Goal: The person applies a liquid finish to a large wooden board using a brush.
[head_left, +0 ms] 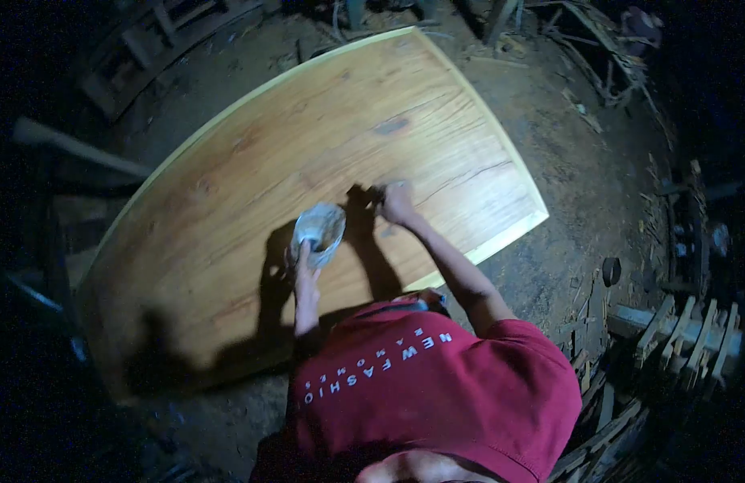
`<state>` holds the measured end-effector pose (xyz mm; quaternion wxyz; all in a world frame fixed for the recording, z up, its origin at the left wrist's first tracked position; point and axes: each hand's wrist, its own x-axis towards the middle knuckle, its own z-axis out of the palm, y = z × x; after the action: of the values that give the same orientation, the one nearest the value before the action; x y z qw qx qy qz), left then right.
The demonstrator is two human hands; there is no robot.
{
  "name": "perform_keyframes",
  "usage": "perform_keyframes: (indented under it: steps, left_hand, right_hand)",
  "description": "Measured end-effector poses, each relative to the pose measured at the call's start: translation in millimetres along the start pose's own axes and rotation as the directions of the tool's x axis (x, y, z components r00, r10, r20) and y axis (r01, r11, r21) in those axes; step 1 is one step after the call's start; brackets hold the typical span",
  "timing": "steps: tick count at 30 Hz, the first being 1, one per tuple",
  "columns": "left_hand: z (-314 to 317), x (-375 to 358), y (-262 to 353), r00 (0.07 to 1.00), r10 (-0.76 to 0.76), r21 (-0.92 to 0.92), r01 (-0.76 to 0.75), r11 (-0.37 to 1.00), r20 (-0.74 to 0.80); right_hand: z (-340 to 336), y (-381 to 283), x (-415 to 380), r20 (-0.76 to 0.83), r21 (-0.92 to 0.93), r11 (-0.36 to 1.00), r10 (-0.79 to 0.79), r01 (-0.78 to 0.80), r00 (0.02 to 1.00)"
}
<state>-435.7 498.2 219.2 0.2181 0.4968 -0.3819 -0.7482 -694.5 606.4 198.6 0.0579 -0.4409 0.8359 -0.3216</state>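
A wide wooden panel (pixel 252 161) with a pale edge strip lies before me, its grain showing under a bright light. Above its near part, my left hand (pixel 306 270) holds a whitish, stained container (pixel 330 219), with fingers at its rim. To the right of the container, my right hand (pixel 397 201) is closed at the panel's surface. Something dark shows at its fingertips, too small and shadowed to name. Dark shadows of both hands fall on the wood.
Wooden frames (pixel 143 48) stand at the upper left. Slatted wooden pieces (pixel 682 334) and scrap wood lie at the right. The dirt floor (pixel 550 161) holds scattered debris, and a small dark round object (pixel 611 271) is at the right.
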Motion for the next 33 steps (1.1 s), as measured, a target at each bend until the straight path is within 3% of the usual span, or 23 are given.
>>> perform_keyframes:
  steps: [2, 5, 7, 8, 10, 12, 16, 18, 19, 20, 23, 24, 26, 27, 29, 30, 32, 33]
  left_hand:
    - [-1, -5, -1, 0.991, 0.014, 0.034, -0.018, 0.999, 0.134]
    - [10, -5, 1, 0.999, -0.017, 0.059, 0.015, 0.998, 0.037]
    - [17, -10, 7, 1.000, -0.004, 0.060, 0.004, 0.998, 0.007]
    - [22, -15, 12, 0.998, 0.030, 0.056, -0.027, 0.998, -0.055]
    - [30, -24, 26, 0.990, 0.062, 0.054, -0.055, 0.997, -0.130]
    - [37, -26, 33, 0.990, 0.088, 0.049, -0.083, 0.995, -0.112]
    - [45, -17, 26, 0.978, 0.189, 0.001, -0.190, 0.982, -0.091]
    - [52, -20, 25, 0.978, 0.202, -0.037, -0.204, 0.978, -0.050]
    - [57, -24, 27, 0.981, 0.195, -0.014, -0.195, 0.981, -0.022]
    - [60, -25, 29, 0.982, 0.189, 0.008, -0.189, 0.982, 0.004]
    - [70, -39, 32, 0.984, 0.136, -0.004, -0.136, 0.991, 0.115]
    - [70, -36, 29, 0.984, 0.128, 0.015, -0.131, 0.991, 0.125]
    - [64, -33, 25, 0.993, 0.089, 0.061, -0.094, 0.994, 0.073]
    - [64, -34, 25, 0.998, 0.053, 0.104, -0.055, 0.993, 0.023]
    - [64, -39, 25, 0.998, 0.051, 0.023, -0.051, 0.998, 0.038]
    - [65, -41, 25, 0.997, 0.050, -0.057, -0.047, 0.997, 0.057]
    - [66, -40, 23, 0.995, 0.080, -0.026, -0.079, 0.997, 0.056]
    - [66, -37, 22, 0.992, 0.111, 0.002, -0.111, 0.994, 0.057]
  right_hand:
    - [15, 17, 7, -0.082, -0.087, 0.995, -0.057, 0.050, 0.995]
    - [19, 6, -1, -0.141, -0.153, 0.980, -0.147, 0.126, 0.979]
    - [7, -13, -4, 0.107, -0.171, 0.971, -0.148, 0.165, 0.983]
    - [-4, -22, -4, 0.117, -0.163, 0.971, -0.156, 0.174, 0.981]
    - [-42, -58, 0, 0.061, 0.261, 0.964, -0.069, 0.051, 0.996]
    - [-74, -85, 0, 0.005, 0.237, 0.971, -0.004, 0.003, 1.000]
    - [-99, -117, -8, -0.080, 0.427, 0.896, -0.095, 0.121, 0.992]
    - [-99, -127, -11, 0.210, 0.426, 0.904, -0.128, 0.027, 0.969]
    - [-84, -122, -13, 0.227, 0.463, 0.886, -0.146, 0.026, 0.963]
    - [-72, -115, -15, 0.224, 0.463, 0.886, -0.148, 0.028, 0.963]
    - [-49, -107, -22, 0.122, 0.113, 0.940, -0.334, 0.321, 0.935]
    - [-44, -105, -24, 0.126, 0.117, 0.939, -0.336, 0.322, 0.934]
    - [-35, -102, -28, 0.158, 0.372, 0.895, -0.321, 0.245, 0.934]
    - [-33, -96, -26, 0.161, 0.374, 0.895, -0.321, 0.243, 0.933]
    - [-36, -80, -19, 0.352, 0.267, 0.960, -0.174, 0.079, 0.920]
    - [-42, -81, -18, 0.352, 0.268, 0.960, -0.177, 0.082, 0.919]
    - [-59, -87, -16, 0.312, 0.291, 0.956, -0.137, 0.043, 0.940]
    - [-54, -79, -15, 0.251, 0.442, 0.895, -0.195, 0.067, 0.948]
